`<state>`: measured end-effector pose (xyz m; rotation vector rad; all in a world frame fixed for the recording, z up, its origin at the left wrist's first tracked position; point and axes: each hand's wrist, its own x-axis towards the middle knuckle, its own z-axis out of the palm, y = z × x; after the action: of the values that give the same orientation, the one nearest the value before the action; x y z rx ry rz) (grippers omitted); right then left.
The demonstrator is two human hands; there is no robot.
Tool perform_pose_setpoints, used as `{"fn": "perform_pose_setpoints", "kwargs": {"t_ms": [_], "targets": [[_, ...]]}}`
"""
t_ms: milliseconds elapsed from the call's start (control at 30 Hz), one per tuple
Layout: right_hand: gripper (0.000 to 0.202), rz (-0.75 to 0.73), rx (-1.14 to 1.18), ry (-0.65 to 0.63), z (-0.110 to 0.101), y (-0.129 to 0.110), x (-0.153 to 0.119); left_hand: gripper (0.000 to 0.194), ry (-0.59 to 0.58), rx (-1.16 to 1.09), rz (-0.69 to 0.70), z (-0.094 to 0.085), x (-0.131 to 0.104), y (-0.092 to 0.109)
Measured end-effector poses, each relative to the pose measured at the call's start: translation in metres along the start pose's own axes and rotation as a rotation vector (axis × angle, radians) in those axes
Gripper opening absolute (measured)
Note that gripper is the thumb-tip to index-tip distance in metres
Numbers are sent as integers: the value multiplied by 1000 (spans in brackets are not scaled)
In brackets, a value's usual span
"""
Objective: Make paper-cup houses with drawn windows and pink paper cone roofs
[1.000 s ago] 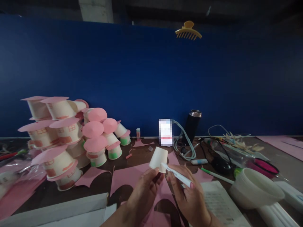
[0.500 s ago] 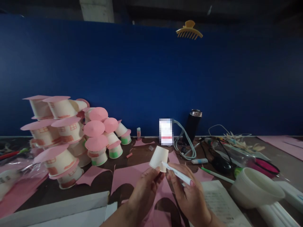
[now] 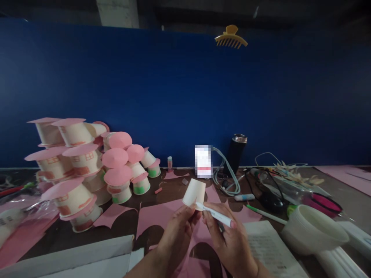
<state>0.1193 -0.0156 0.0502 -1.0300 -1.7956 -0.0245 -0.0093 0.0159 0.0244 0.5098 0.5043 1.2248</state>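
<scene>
A plain white paper cup (image 3: 194, 192), upside down and slightly tilted, is in my left hand (image 3: 180, 227), whose fingers pinch it near its lower rim. My right hand (image 3: 228, 239) is closed around a white marker pen (image 3: 218, 217) with a pinkish-red end. The pen's tip meets the cup's side low down, close to my left thumb. I cannot make out any mark on the cup. Beneath both hands lies pink paper (image 3: 158, 214) with rounded pieces cut out of it.
At left stand stacked cup houses (image 3: 85, 160) with pink paper roofs. Behind my hands are a lit phone (image 3: 203, 161), a cable (image 3: 236, 181) and a black flask (image 3: 236, 152). Nested white cups (image 3: 313, 231) lie at right by a printed sheet (image 3: 272, 247). A white box (image 3: 87, 258) occupies the front left.
The marker's tip has shifted slightly down and left along the cup's side, and my right hand with it. My left hand and the cup have barely moved.
</scene>
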Motion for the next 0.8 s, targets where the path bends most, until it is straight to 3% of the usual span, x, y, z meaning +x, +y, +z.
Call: {"fn": "perform_pose_setpoints", "kwargs": {"t_ms": [800], "targets": [[26,-15,83,-42,7,1,-7,10,63,-105,-25,-1,3,0]]}}
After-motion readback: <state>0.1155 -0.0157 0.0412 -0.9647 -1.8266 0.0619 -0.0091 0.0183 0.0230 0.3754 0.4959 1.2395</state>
